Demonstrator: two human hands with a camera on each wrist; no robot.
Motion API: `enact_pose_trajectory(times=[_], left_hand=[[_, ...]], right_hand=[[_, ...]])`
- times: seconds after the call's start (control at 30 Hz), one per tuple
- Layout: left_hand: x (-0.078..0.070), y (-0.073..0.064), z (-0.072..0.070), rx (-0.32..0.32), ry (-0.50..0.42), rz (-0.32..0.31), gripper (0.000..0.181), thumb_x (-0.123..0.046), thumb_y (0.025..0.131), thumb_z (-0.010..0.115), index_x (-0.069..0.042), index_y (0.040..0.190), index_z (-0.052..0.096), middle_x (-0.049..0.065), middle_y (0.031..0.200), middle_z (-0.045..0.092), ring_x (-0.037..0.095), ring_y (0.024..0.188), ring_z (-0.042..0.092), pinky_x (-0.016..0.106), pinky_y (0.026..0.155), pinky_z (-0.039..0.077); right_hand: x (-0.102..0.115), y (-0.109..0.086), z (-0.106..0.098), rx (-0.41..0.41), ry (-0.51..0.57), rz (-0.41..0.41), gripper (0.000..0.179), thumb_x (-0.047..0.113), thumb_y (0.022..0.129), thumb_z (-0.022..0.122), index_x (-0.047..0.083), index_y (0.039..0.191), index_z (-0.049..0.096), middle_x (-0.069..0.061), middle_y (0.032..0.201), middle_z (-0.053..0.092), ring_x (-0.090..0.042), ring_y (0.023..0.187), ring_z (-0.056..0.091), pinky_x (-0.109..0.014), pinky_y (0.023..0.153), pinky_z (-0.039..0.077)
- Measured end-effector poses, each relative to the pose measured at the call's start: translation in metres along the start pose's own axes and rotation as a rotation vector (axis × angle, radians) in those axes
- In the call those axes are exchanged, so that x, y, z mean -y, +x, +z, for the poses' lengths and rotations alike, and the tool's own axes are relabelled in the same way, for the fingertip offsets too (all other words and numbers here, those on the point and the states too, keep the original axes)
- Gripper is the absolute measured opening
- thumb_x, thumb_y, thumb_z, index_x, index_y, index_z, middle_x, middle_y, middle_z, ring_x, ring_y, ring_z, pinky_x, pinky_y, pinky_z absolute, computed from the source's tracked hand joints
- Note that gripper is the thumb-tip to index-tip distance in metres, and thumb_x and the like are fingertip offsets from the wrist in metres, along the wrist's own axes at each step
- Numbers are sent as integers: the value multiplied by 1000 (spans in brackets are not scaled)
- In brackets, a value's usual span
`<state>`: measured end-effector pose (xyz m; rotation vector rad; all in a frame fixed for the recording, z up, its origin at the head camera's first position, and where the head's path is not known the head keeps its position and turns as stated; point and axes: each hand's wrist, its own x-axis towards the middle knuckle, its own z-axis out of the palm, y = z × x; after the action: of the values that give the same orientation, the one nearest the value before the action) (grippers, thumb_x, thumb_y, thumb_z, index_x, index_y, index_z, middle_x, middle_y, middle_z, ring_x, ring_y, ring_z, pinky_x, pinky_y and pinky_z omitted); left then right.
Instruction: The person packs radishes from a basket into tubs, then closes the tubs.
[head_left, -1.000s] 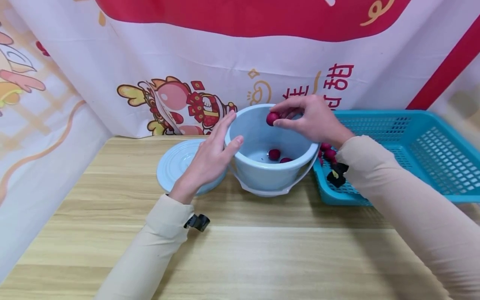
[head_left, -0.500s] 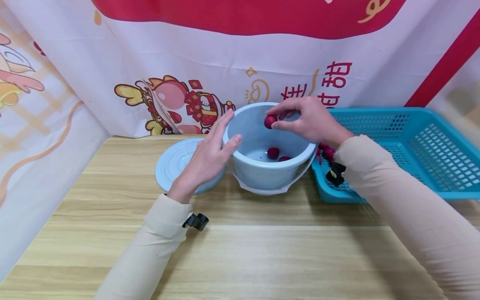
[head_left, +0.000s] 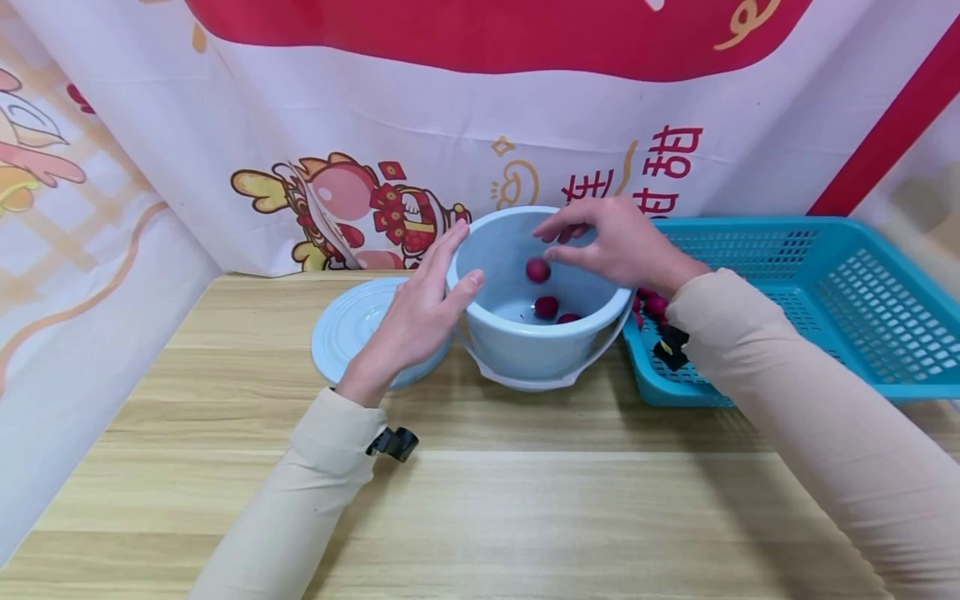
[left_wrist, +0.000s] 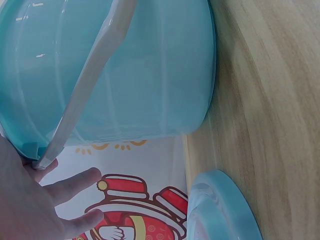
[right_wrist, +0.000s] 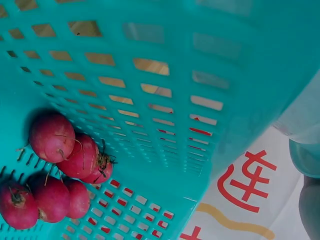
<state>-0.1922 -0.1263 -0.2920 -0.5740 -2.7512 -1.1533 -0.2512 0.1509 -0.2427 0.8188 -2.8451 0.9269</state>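
Observation:
A light blue bucket (head_left: 525,354) stands upright on the table, its pale handle hanging down in front. My left hand (head_left: 420,321) rests against the bucket's left rim with fingers straight; in the left wrist view they are spread near the handle joint. Over the right side of the opening is my right hand (head_left: 618,242), thumb and fingers parted. Just below its fingertips a red radish (head_left: 537,270) is in the air inside the bucket. Beneath it, a radish (head_left: 546,307) lies on the bottom and another radish (head_left: 568,317) is partly hidden by the front rim.
A teal perforated basket (head_left: 832,229) stands close to the bucket's right side. Several radishes (right_wrist: 52,137) lie together in it. The bucket's round blue lid (head_left: 348,325) lies on the wooden table (head_left: 525,517) at left, partly under my left forearm. A printed cloth (head_left: 337,92) hangs behind.
My right hand has let go of the radish it pinched, and the radish has dropped a little below the fingertips. The left hand has stayed at the rim.

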Motion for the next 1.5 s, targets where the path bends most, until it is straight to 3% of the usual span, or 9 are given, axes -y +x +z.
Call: enact_pose_trajectory(times=[0.13, 0.3, 0.53, 0.77, 0.97, 1.1, 1.3, 1.5], left_hand=[[1, 0, 0, 0, 2, -3, 73, -60, 106, 40, -37, 171, 16, -14, 180, 12, 24, 165, 24, 75, 125, 23], [1, 0, -1, 0, 6, -3, 72, -60, 106, 39, -37, 171, 15, -16, 179, 11, 23, 166, 22, 75, 126, 23], [0, -1, 0, -2, 0, 12, 72, -60, 106, 39, -37, 171, 16, -18, 179, 11, 21, 166, 22, 72, 126, 25], [0, -1, 0, -4, -4, 16, 71, -59, 107, 40, -37, 170, 17, -18, 179, 11, 22, 165, 24, 70, 126, 29], [0, -1, 0, -1, -4, 9, 72, -59, 107, 40, -37, 171, 16, -16, 179, 10, 23, 165, 23, 70, 126, 29], [0, -1, 0, -1, -2, 4, 72, -60, 106, 39, -36, 171, 16, -14, 180, 11, 23, 165, 23, 71, 126, 27], [-1, -1, -1, 1, -6, -3, 72, -60, 106, 40, -36, 171, 16, -13, 180, 12, 23, 165, 23, 71, 126, 27], [-1, -1, 0, 0, -9, -1, 73, -60, 106, 40, -36, 171, 16, -11, 180, 13, 23, 165, 24, 71, 126, 28]], right_hand=[[-2, 0, 2, -26, 31, 6, 34, 20, 94, 82, 18, 128, 78, -6, 126, 78, -24, 111, 70, -45, 96, 61], [-3, -2, 1, -99, 108, 10, 33, 24, 94, 82, 19, 126, 79, -4, 121, 79, -19, 104, 70, -27, 89, 58], [-9, -12, -13, -168, 270, 87, 40, 34, 94, 81, 21, 132, 76, -4, 127, 76, -17, 110, 71, -17, 87, 58], [-44, -28, -31, -211, 356, 190, 52, 39, 93, 81, 21, 141, 70, 0, 134, 74, -11, 113, 70, -14, 85, 59], [-77, -43, -43, -159, 305, 280, 57, 44, 93, 80, 25, 145, 67, 3, 137, 73, -9, 118, 66, -13, 84, 58], [-94, -50, -48, -89, 237, 355, 59, 49, 93, 78, 26, 146, 66, 2, 139, 71, -14, 125, 61, -23, 92, 57], [-115, -55, -50, 56, 203, 440, 63, 47, 95, 77, 23, 151, 61, -11, 151, 62, -32, 139, 52, -63, 111, 50], [-133, -58, -48, 178, 190, 451, 59, 33, 99, 76, 16, 153, 58, -18, 154, 59, -41, 142, 49, -70, 112, 46]])
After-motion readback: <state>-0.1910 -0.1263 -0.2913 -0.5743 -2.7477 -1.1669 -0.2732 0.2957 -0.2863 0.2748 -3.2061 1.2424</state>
